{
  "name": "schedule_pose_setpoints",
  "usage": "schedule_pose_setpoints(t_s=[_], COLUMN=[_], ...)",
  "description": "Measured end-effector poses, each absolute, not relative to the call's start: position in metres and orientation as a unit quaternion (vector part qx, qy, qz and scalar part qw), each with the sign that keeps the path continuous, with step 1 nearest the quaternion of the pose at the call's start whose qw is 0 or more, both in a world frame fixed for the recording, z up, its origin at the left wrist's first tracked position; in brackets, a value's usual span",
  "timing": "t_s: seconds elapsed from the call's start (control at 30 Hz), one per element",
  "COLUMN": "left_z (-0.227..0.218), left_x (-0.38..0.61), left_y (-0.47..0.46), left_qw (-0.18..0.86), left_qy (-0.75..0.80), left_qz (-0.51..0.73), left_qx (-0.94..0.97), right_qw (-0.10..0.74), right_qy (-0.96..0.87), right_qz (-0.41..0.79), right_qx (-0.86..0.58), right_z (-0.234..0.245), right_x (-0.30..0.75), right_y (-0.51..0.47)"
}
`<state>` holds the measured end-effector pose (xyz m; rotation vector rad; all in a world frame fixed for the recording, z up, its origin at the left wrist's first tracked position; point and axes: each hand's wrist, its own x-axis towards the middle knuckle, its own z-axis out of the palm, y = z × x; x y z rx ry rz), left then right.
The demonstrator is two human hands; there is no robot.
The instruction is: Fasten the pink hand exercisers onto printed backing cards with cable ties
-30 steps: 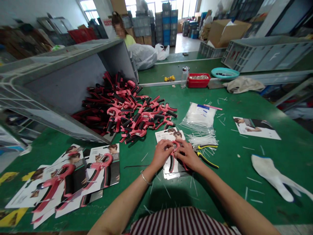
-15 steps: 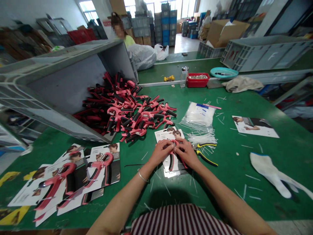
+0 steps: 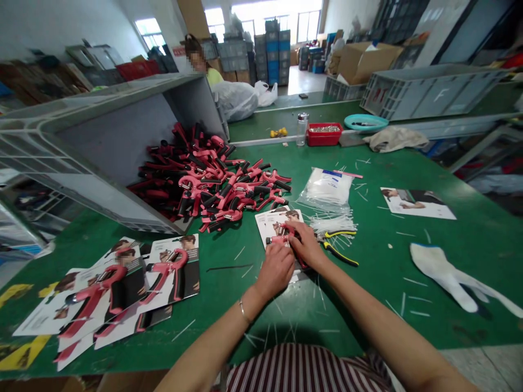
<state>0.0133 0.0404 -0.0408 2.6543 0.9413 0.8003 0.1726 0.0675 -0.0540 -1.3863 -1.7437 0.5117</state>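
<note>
A red and black hand grip strengthener (image 3: 280, 239) lies over a stack of printed backing cards (image 3: 265, 220) on the green table. My left hand (image 3: 277, 268) is closed with curled fingers around the lower part of the strengthener, hiding most of its handle. From the right, my right hand (image 3: 307, 243) holds the strengthener's upper part, fingers bent over it. Just beyond my right hand are yellow-and-black pliers (image 3: 341, 255) with their handles spread. Loose white cable ties (image 3: 333, 222) lie behind them, near a clear bag of cable ties (image 3: 327, 188).
A tipped grey crate (image 3: 118, 209) spills a heap of strengtheners (image 3: 229, 188) at left. Carded strengtheners (image 3: 171, 275) lie front left. A white glove (image 3: 443, 275) and a single card (image 3: 417, 202) lie at right. Behind stand a glass jar (image 3: 302, 130) and a red tray (image 3: 324, 137). A person (image 3: 213, 76) is beyond.
My left hand has moved down and curled around the strengthener's handle. The strengthener has turned, its knob end now showing at left. The right hand has shifted slightly. The view has moved a little.
</note>
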Motion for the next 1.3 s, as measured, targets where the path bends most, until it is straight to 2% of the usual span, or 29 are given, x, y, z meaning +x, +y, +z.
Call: schedule_pose_setpoints(t_s=[0.1,0.23,0.33,0.47,0.6,0.83,1.03,1.13,1.3], left_z=[-0.044,-0.033,-0.030,-0.035,-0.039,-0.042,-0.047,-0.047,-0.039], left_x=[0.002,-0.013,-0.021,-0.025,-0.025,-0.020,-0.016,-0.015,-0.028], left_y=[0.031,0.026,0.027,0.031,0.022,0.005,0.005,0.004,0.008], left_qw=[0.077,0.099,0.118,0.134,0.133,0.084,0.071,0.077,0.134], left_qy=[0.296,0.415,0.438,0.449,0.452,0.468,0.475,0.480,0.448], left_qz=[0.224,0.267,0.247,0.240,0.256,0.205,0.192,0.193,0.211], left_qx=[0.925,0.864,0.856,0.850,0.844,0.856,0.856,0.852,0.858], right_qw=[0.421,0.417,0.300,0.130,0.062,0.093,0.066,0.101,0.171], right_qy=[-0.693,-0.687,-0.781,-0.852,-0.837,-0.838,-0.841,-0.838,-0.843], right_qz=[0.209,0.217,0.188,0.052,-0.017,-0.011,0.028,0.113,0.293], right_qx=[-0.547,-0.553,-0.515,-0.504,-0.543,-0.538,-0.536,-0.523,-0.416], right_z=[-0.049,-0.032,-0.016,-0.006,-0.006,-0.008,-0.003,0.006,0.021], right_x=[0.178,0.190,0.186,0.160,0.139,0.138,0.135,0.138,0.161], right_y=[0.065,0.040,0.016,0.003,0.011,0.018,0.025,0.032,0.037])
